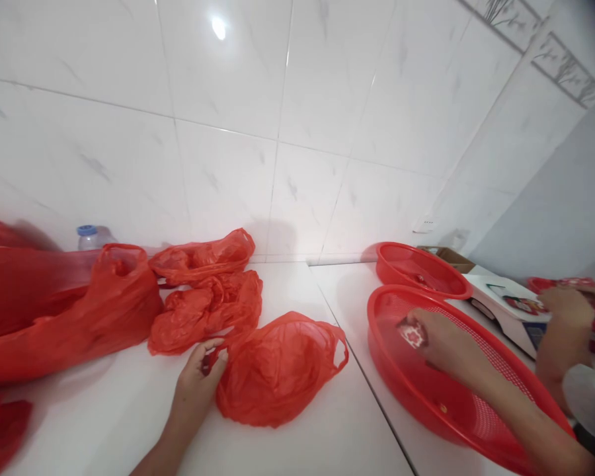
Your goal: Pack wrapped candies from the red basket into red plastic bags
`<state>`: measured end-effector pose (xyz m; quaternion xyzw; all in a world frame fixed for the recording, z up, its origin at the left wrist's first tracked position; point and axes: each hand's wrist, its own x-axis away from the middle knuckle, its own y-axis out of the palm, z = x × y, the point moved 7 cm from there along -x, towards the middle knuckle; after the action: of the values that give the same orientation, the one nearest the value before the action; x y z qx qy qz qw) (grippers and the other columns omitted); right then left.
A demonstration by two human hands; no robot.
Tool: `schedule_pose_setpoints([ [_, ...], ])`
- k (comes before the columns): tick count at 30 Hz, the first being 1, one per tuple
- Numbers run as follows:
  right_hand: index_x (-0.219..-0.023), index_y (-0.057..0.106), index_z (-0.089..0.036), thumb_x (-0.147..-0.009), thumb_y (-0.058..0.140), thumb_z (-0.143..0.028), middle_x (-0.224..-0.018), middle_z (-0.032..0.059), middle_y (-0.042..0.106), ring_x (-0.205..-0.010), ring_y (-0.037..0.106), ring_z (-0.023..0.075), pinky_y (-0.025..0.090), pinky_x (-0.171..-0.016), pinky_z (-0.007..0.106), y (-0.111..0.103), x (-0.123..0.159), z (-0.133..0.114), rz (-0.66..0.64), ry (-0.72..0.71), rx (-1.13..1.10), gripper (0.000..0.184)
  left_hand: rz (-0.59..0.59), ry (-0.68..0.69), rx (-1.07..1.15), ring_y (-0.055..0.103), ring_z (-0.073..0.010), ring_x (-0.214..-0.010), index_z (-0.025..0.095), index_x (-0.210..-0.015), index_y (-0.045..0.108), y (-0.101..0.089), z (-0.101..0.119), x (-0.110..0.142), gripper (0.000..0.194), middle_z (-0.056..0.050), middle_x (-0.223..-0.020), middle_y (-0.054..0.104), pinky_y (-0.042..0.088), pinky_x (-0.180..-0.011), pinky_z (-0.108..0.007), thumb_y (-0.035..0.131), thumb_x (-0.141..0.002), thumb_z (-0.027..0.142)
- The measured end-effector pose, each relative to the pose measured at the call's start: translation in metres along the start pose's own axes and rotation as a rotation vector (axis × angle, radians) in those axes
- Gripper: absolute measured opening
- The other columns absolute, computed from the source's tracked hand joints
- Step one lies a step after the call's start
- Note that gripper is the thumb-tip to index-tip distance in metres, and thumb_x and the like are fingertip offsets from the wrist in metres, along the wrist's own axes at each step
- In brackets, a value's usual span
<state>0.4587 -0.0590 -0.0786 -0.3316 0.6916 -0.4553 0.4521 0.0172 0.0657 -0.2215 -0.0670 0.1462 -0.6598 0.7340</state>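
My left hand (pixel 193 387) is closed, thumb and fingers pinching the left handle side of a red plastic bag (pixel 277 370). The bag lies on the white tabletop with its mouth spread and its other handle loop to the right. My right hand (pixel 436 340) reaches over a large red plastic basket (pixel 394 390) with perforated sides. Its fingers grip a small packet (pixel 412 332) with a red and white pattern; part of the packet is hidden by the hand. A tiny yellowish bit (pixel 443 408) lies in the basket.
Crumpled red bags (pixel 208 307) and a large red bag (pixel 114 311) lie at left, before a blue-capped bottle (pixel 87 237). A smaller red basket (pixel 416 264) and a white scale (pixel 500 297) stand at back right. A co-worker's hand (pixel 568 307) is beside the scale.
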Motion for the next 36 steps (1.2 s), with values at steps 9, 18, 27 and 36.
schedule_pose_setpoints([
  [9, -0.089, 0.057, -0.025, -0.074, 0.056, -0.010, -0.086, -0.0015, 0.059, -0.083, 0.052, 0.0169, 0.039, -0.069, 0.026, 0.020, 0.030, -0.166, -0.121, -0.533, -0.247, 0.021, 0.008, 0.015, 0.012, 0.058, -0.0182, -0.073, 0.021, -0.099, 0.062, 0.000, -0.001, -0.001, 0.044, -0.003, -0.095, 0.064, 0.049, -0.069, -0.031, 0.060, -0.070, 0.055],
  [18, -0.109, 0.055, -0.024, -0.062, 0.071, -0.015, -0.108, 0.0026, 0.057, -0.100, 0.051, 0.0216, 0.043, -0.081, 0.029, 0.103, 0.034, -0.227, -0.426, -0.752, -0.226, 0.050, 0.006, 0.045, 0.038, 0.055, -0.0178, -0.074, 0.020, -0.101, 0.060, 0.003, -0.011, -0.005, 0.042, -0.004, -0.096, 0.063, 0.048, -0.071, -0.033, 0.059, -0.073, 0.052],
  [27, -0.119, 0.053, -0.030, -0.082, 0.054, -0.033, -0.124, 0.0025, 0.052, -0.110, 0.052, 0.0218, 0.044, -0.090, 0.034, 0.032, 0.014, -0.113, -0.234, -0.306, -0.250, 0.037, -0.043, -0.004, 0.046, 0.057, -0.0187, -0.079, 0.022, -0.104, 0.057, 0.005, -0.012, -0.003, 0.042, -0.004, -0.101, 0.062, 0.048, -0.073, -0.032, 0.057, -0.075, 0.053],
  [36, -0.093, 0.066, -0.022, -0.085, 0.041, -0.059, -0.093, 0.0078, 0.068, -0.083, 0.064, 0.0257, 0.047, -0.078, 0.038, 0.040, 0.034, 0.040, -0.552, 0.079, -0.078, 0.046, -0.037, -0.011, 0.000, 0.058, -0.0194, -0.078, 0.023, -0.105, 0.058, 0.005, -0.013, -0.007, 0.048, -0.004, -0.103, 0.063, 0.049, -0.072, -0.033, 0.057, -0.072, 0.057],
])
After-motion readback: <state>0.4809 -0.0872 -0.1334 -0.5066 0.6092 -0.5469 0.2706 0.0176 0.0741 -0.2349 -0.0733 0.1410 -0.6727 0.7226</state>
